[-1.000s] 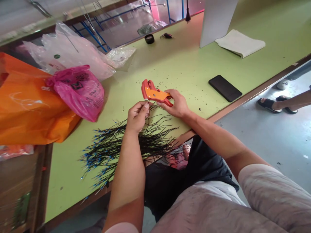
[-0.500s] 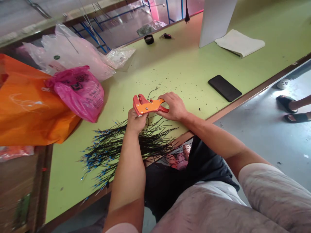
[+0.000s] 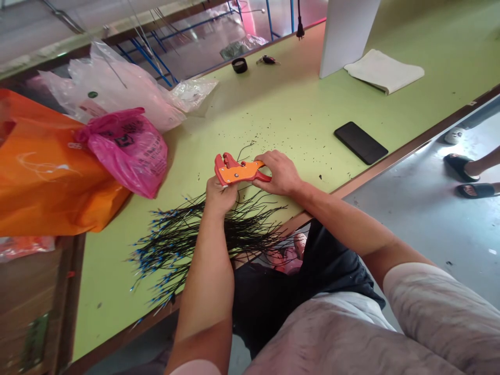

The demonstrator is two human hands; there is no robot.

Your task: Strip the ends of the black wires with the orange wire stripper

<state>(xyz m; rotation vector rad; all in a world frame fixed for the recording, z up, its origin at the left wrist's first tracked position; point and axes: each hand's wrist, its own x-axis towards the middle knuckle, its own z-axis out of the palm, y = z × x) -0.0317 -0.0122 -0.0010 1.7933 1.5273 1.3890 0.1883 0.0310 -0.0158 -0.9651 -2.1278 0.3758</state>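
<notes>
My right hand (image 3: 279, 172) is wrapped around the handles of an orange and red wire stripper (image 3: 236, 173), whose jaws point left. My left hand (image 3: 220, 195) is closed just below the jaws, its fingertips partly hidden by the tool. A thin black wire (image 3: 245, 149) curves out behind the stripper and seems to run down to the left fingers; the grip point itself is hidden. Under my left forearm spreads a heap of black wires (image 3: 242, 232), many with blue ends toward the left.
On the green table (image 3: 273, 99) are a black phone (image 3: 361, 142), a folded white cloth (image 3: 385, 71), a black roll (image 3: 239, 65), keys (image 3: 268, 60) and dark scraps. Orange (image 3: 50, 177), pink (image 3: 128, 148) and clear bags crowd the left. An upright pale panel (image 3: 349, 36) stands behind.
Almost nothing differs. Both hands and the wire stripper keep nearly the same place, and the whole view shifts very slightly.
</notes>
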